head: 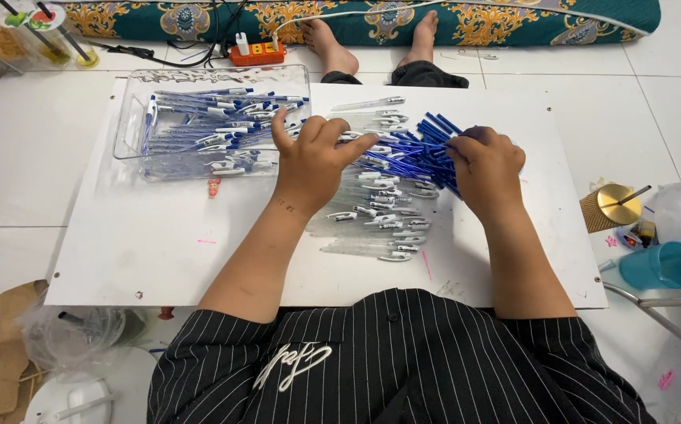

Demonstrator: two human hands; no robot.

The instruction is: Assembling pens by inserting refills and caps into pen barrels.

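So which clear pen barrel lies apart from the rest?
The single clear barrel at the board's far edge, just right of the clear tray; all the others crowd the pile under the hands.

Bright even light, soft shadows, sharp

The person wears a black shirt with thin white stripes running up and down (403, 353). The stripes are close together and cover the whole front. On the chest there is a white curly drawing made of loops and lines (292, 365). A small dark button (392, 318) sits in the middle near the top of the shirt. The sleeves are short and wide and stop above the elbows, so both arms are bare. The left hand (313, 161) and the right hand (485, 165) are bare too, with no gloves, rings or watch. The left arm has a small dark mark near the wrist (287, 206).
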